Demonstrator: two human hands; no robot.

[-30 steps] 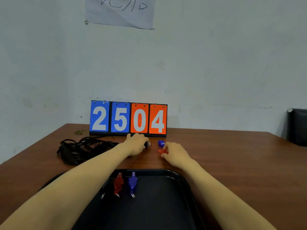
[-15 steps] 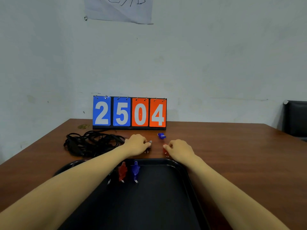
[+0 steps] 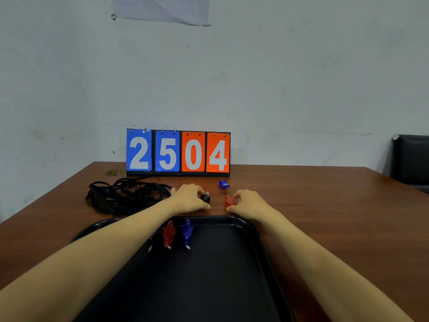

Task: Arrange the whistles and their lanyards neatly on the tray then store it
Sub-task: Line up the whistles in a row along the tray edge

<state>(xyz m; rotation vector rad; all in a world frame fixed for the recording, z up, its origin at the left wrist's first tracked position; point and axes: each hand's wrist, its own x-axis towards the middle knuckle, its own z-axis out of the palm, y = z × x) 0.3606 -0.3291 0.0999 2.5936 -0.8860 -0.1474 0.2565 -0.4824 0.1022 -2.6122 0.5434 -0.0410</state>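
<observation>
A black tray (image 3: 260,238) lies in front of me on the brown table. Near its far edge rest a red whistle (image 3: 168,233) and a blue whistle (image 3: 187,231), side by side. Just beyond the tray, my left hand (image 3: 188,198) grips a black whistle (image 3: 206,197). My right hand (image 3: 249,202) pinches a red whistle (image 3: 229,201) on the table. Another blue whistle (image 3: 223,184) lies loose farther back. A tangled pile of black lanyards (image 3: 123,196) sits to the left of my left hand.
A flip scoreboard (image 3: 178,152) reading 2504 stands at the table's back edge against the wall. A black chair (image 3: 409,159) is at the far right. A small brownish mark (image 3: 113,172) lies left of the scoreboard.
Both hands have drawn back from the scoreboard toward the tray, each carrying a whistle. The loose blue whistle stayed where it was.
</observation>
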